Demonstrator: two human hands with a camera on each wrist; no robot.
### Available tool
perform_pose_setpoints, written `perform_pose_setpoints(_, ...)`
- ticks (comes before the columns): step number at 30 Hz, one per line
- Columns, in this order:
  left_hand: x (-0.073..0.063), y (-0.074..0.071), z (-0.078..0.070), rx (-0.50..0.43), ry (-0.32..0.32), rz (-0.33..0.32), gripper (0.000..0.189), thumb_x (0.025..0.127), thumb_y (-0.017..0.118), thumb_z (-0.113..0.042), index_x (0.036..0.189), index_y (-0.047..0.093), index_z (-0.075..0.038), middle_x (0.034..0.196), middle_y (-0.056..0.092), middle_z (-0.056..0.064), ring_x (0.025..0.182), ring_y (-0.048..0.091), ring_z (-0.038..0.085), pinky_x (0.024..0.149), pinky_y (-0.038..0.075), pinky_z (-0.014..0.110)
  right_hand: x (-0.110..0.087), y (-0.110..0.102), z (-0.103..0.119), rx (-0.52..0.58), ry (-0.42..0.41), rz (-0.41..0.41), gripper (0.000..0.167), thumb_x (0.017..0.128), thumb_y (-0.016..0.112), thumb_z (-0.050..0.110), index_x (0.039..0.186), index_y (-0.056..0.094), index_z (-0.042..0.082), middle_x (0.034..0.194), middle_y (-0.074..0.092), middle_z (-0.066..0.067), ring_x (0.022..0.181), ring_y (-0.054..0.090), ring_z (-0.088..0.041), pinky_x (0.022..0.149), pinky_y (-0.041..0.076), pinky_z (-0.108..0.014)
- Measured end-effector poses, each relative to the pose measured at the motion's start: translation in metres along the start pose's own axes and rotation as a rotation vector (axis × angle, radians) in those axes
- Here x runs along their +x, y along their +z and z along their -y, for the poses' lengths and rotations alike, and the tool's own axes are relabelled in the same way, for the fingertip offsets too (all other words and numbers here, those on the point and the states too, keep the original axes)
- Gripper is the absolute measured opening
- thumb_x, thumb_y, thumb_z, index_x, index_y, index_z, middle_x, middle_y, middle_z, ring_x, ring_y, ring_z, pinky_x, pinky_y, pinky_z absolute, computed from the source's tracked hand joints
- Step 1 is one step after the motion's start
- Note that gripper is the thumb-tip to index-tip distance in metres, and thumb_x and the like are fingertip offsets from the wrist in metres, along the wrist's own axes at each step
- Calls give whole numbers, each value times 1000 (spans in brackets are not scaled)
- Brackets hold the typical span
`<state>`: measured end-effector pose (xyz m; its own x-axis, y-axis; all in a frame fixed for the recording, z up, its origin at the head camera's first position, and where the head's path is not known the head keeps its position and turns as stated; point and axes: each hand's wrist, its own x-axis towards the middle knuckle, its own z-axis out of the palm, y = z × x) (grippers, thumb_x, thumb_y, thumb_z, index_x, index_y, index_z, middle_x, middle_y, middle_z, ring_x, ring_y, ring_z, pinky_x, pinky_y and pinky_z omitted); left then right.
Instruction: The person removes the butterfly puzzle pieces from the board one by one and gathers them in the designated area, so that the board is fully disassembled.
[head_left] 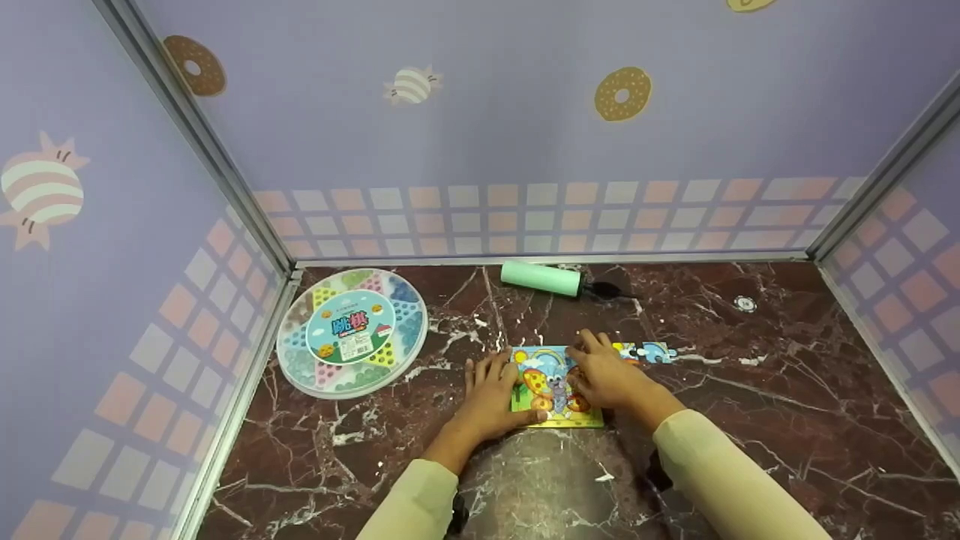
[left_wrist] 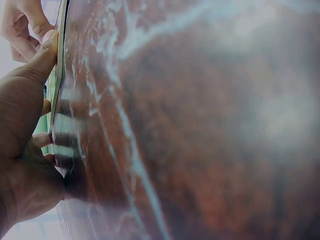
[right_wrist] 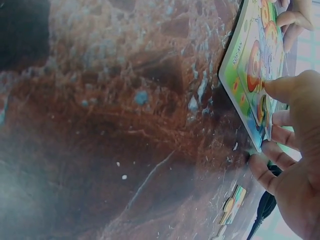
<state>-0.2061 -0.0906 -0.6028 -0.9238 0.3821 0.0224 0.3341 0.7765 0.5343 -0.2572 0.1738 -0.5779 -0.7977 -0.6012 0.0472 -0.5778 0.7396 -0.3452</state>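
A bright cartoon jigsaw puzzle [head_left: 551, 379] in a flat board lies on the dark marble surface, showing a grey mouse-like figure with butterfly wings. My left hand [head_left: 493, 397] rests along its left side, thumb on the near edge and fingers spread at the far left corner. In the left wrist view the thumb [left_wrist: 42, 62] presses on the board's rim. My right hand [head_left: 609, 373] lies over the right part of the puzzle. The right wrist view shows its thumb [right_wrist: 280, 89] touching the picture by an orange wing, with the other fingers spread around the board's corner.
Loose puzzle pieces [head_left: 656, 352] lie right of the board, beyond my right hand. A green hand pump [head_left: 541, 278] with a black nozzle sits behind. At left is a round Chinese checkers box [head_left: 405, 330]; a small round disc [head_left: 745, 304] lies far right. Patterned walls enclose the surface.
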Motion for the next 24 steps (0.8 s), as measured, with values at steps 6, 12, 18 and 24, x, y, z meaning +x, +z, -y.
perform_pose_setpoints(6, 0, 0, 0, 6, 0, 1, 63, 92, 84, -62, 114, 56, -10, 178, 32, 24, 164, 26, 52, 131, 11, 81, 0, 0, -1, 8, -49, -41, 33, 103, 71, 8, 134, 69, -5, 130, 55, -26, 109, 50, -40, 93, 51, -59)
perform_pose_setpoints(12, 0, 1, 1, -7, 6, 3, 62, 93, 83, -61, 115, 56, -10, 178, 31, 24, 164, 25, 53, 131, 9, 82, -2, 1, -4, 5, -63, -85, 34, 102, 76, 11, 133, 71, -1, 128, 60, -21, 109, 54, -36, 90, 55, -57)
perform_pose_setpoints(18, 0, 1, 1, 2, -9, 14, 62, 92, 84, -61, 116, 57, -10, 179, 30, 23, 165, 26, 52, 132, 10, 80, -3, 1, -7, -42, -86, -133, 26, 100, 83, 18, 116, 75, 0, 122, 63, -17, 103, 62, -33, 88, 58, -55)
perform_pose_setpoints(24, 0, 0, 0, -1, -6, 19, 63, 92, 83, -62, 116, 57, -10, 179, 29, 23, 165, 25, 51, 132, 9, 80, -3, 0, -8, -87, -101, -149, 21, 97, 87, 22, 103, 77, 4, 112, 63, -12, 95, 61, -30, 83, 57, -52)
